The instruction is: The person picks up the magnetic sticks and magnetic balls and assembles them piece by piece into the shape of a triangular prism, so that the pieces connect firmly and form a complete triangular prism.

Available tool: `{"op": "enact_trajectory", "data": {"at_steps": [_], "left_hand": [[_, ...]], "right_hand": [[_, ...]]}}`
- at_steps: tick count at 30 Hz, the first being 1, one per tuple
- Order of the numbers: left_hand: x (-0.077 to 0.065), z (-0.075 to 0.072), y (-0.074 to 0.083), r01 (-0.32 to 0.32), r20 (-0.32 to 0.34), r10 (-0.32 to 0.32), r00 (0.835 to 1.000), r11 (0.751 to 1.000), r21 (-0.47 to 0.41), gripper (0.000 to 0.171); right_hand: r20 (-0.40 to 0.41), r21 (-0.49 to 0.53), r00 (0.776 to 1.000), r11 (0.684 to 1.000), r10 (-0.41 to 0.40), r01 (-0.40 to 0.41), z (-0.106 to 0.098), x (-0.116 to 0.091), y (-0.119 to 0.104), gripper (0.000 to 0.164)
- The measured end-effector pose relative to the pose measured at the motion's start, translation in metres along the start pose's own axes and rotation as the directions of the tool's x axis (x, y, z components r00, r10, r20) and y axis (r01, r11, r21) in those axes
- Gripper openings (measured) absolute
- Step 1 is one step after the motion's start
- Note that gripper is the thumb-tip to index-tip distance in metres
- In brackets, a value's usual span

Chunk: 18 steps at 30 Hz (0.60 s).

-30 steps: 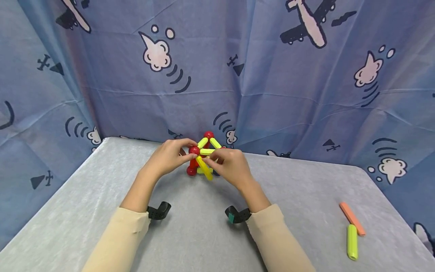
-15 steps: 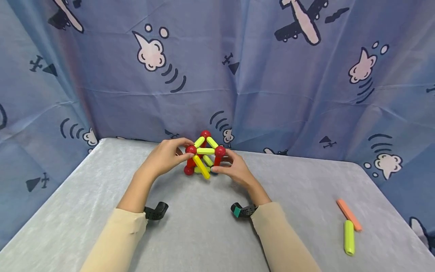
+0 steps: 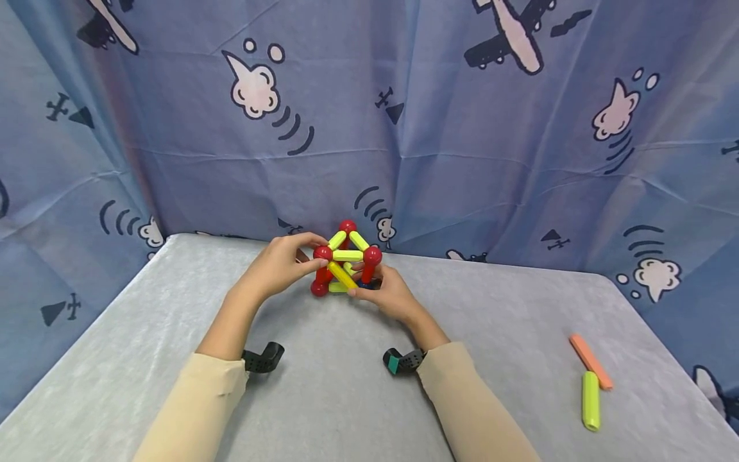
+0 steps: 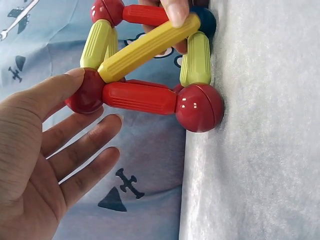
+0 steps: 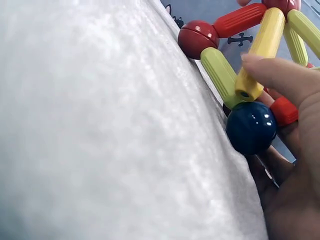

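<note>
A ball-and-stick building-toy frame [image 3: 348, 255] of red and yellow-green sticks stands at the table's far side. My left hand [image 3: 283, 266] pinches its upper left red ball [image 4: 86, 92] between thumb and fingers; the other fingers spread below. From that ball a yellow stick [image 4: 150, 47] slants across the front face. My right hand [image 3: 389, 295] pinches the stick's lower end, its thumb [image 5: 280, 72] on the front side and its other fingers partly hidden behind the frame. That end sits right by the blue ball [image 5: 251, 128] at the lower right corner.
On the table's right side lie an orange stick [image 3: 591, 360] and a loose yellow-green stick [image 3: 591, 401], close together. A blue curtain [image 3: 335, 160] with printed airplanes hangs behind the grey-white table [image 3: 323, 398].
My right hand has gone from the yellow stick to the right upright, then back to the stick's lower end. That end has swung right toward the blue ball. My left hand keeps its hold.
</note>
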<state>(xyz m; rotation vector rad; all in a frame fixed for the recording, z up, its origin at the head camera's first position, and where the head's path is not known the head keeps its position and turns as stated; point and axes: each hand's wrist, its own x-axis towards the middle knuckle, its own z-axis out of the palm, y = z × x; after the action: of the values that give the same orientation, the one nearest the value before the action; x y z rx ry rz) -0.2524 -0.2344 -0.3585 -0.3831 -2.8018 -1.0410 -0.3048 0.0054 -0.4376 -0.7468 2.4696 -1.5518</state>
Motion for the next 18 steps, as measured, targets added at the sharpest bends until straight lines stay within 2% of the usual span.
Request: {"op": "enact_trajectory", "data": {"at_steps": [3, 8, 18], "left_hand": [[-0.0005, 0.0001, 0.0018, 0.001, -0.001, -0.001, 1.000, 1.000, 0.004, 0.034], [-0.0011, 0.0003, 0.0028, 0.003, 0.002, -0.003, 1.000, 1.000, 0.003, 0.033], [-0.0014, -0.0022, 0.0018, -0.010, 0.005, 0.010, 1.000, 1.000, 0.022, 0.033]], "right_hand": [[-0.018, -0.001, 1.000, 1.000, -0.021, 0.021, -0.0012, 0.0006, 0.0017, 0.045], [-0.018, 0.014, 0.999, 0.999, -0.038, 0.038, -0.0008, 0.0007, 0.0039, 0.047], [-0.028, 0.020, 0.999, 1.000, -0.021, 0.021, -0.0001, 0.0006, 0.0038, 0.039]]}}
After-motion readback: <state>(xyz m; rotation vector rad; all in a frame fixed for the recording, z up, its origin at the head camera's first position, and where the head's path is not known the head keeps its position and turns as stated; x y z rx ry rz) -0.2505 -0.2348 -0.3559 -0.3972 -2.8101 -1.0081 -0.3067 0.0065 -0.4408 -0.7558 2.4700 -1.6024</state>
